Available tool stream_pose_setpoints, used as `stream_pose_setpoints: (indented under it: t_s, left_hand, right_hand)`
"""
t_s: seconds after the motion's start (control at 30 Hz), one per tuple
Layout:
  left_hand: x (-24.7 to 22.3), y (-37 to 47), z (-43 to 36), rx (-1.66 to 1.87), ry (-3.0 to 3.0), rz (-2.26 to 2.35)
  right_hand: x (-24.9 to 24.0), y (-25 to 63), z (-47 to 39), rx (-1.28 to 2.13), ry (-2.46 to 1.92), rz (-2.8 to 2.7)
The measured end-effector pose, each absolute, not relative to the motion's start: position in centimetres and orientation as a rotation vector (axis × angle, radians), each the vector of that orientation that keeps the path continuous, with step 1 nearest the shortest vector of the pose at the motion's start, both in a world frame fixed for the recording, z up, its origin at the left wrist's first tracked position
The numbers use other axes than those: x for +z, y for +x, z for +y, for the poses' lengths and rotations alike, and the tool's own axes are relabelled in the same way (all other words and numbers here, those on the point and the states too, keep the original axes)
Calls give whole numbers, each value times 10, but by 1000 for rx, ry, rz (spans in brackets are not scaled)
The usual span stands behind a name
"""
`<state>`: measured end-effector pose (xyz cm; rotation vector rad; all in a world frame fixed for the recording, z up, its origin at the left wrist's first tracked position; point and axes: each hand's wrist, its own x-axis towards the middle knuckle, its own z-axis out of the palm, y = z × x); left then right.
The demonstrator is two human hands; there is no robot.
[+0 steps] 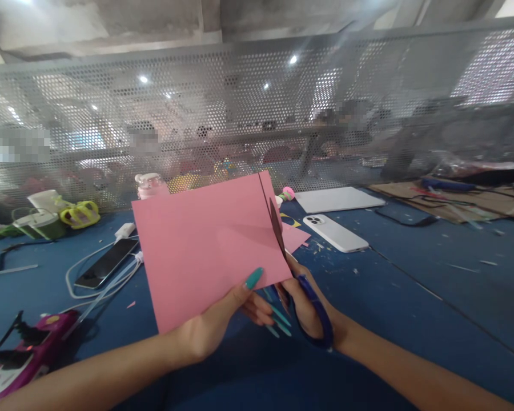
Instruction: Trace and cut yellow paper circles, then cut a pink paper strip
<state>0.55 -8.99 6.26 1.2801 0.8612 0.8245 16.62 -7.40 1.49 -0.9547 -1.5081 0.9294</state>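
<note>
My left hand (231, 308) grips the lower edge of a pink sheet of paper (201, 240), its thumb on the front face and the other fingers behind. The sheet is held up, tilted, above the blue table. In my right hand (306, 297) is a pair of scissors (321, 314) with blue handles, my fingers through the loops. One dark blade lies over the sheet's right side, pointing up and away from me. A narrow strip (272, 194) stands along the right edge, past a dark line. Part of the blades is hidden by the paper.
A white phone (336, 233) and a white flat panel (338, 200) lie to the right. Leftward are a black phone (107, 264) with a white cable and a purple device (29, 354). Cardboard (466, 194) lies far right. A perforated metal screen (240, 114) stands behind the table.
</note>
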Motion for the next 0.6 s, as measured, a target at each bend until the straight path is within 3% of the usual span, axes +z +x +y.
stream_pose_setpoints:
  t_s: [0.6]
  left_hand:
    - [59, 7, -90, 817, 1257, 857]
  right_hand:
    - [23, 162, -76, 831, -920, -1588]
